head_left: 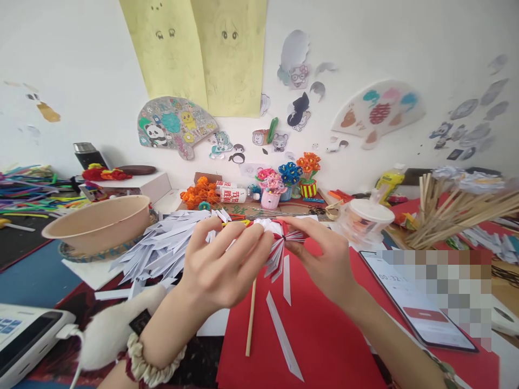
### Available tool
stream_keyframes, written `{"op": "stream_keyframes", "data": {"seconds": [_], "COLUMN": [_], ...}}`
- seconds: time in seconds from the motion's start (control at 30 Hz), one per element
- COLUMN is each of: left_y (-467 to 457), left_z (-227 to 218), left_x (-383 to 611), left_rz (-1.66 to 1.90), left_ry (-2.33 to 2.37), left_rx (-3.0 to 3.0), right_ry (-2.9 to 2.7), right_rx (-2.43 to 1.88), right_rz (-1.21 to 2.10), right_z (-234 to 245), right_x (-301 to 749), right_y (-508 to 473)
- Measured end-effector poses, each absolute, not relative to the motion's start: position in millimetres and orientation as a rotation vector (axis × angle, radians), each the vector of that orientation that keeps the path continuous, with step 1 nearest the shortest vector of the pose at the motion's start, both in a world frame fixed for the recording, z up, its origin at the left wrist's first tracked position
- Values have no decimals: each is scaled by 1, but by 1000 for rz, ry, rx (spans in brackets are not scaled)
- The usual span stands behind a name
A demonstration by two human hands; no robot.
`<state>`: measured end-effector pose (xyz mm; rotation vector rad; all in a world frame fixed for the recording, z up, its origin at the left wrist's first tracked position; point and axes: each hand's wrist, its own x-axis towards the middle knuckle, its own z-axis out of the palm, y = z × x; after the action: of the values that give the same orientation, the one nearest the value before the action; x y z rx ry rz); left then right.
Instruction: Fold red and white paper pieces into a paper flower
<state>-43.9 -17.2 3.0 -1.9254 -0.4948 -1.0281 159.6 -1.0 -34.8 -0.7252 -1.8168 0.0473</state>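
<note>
Both hands meet over red paper, around a bundle of folded white paper strips with a dark tie at its middle and some red at the top. My left hand has its fingers curled over the bundle's left side and hides part of it. From the right, my right hand pinches the bundle beside the tie with thumb and forefinger. Below the left hand a wooden stick shows; its upper end is hidden, so I cannot tell whether it joins the bundle. A loose white strip lies to the right of the stick.
A heap of white paper strips and a beige basin are at left. At right are a phone, a lidded tub and wooden sticks. Small flower pots stand along the wall.
</note>
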Motion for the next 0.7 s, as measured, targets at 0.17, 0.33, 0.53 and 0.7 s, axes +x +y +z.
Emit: {"op": "stream_keyframes", "data": {"seconds": [0.17,0.33,0.53,0.7], "left_y": [-23,-32,-40,-46], "left_z": [6,7,5,3], "left_x": [-49,-53,-52,-53], "left_rz": [-936,-860,-797,-825], "left_ry": [-390,-414,-469,-463], "left_rx": [-1902,-1867,-1852,-1883], "right_ry": [-1806,-1811,-1789,-1803], "right_rx": [-675,-644,-632,-607], "right_rz": [-113,-170,-214,-207], "right_z": [-32,-28,-27,-28], "right_x": [159,158,159,157], "right_y": [-4,-6,-8,-12]}}
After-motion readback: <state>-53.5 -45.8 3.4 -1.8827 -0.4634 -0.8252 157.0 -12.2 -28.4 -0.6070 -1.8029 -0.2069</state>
